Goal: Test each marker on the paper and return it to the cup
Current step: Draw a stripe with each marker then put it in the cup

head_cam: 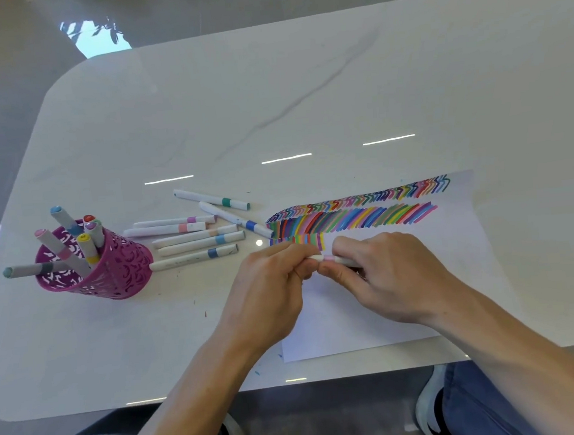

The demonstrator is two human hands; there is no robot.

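Note:
Both hands meet over the white paper (461, 272) at one white marker with a pale pink band (330, 258). My left hand (270, 287) pinches its left end, which looks like the cap. My right hand (386, 274) grips the barrel. The marker lies level, just below a short row of colour strokes (297, 241). Two longer rows of strokes fill the paper's far edge. A magenta lattice cup (118, 268) stands at the left and holds several markers, one leaning far out to the left (32, 270).
Several capped white markers (198, 239) lie loose on the white marble table (269, 98) between the cup and the paper. My knees and shoes show below the table's near edge. Small ink specks dot the tabletop near the paper's lower left corner.

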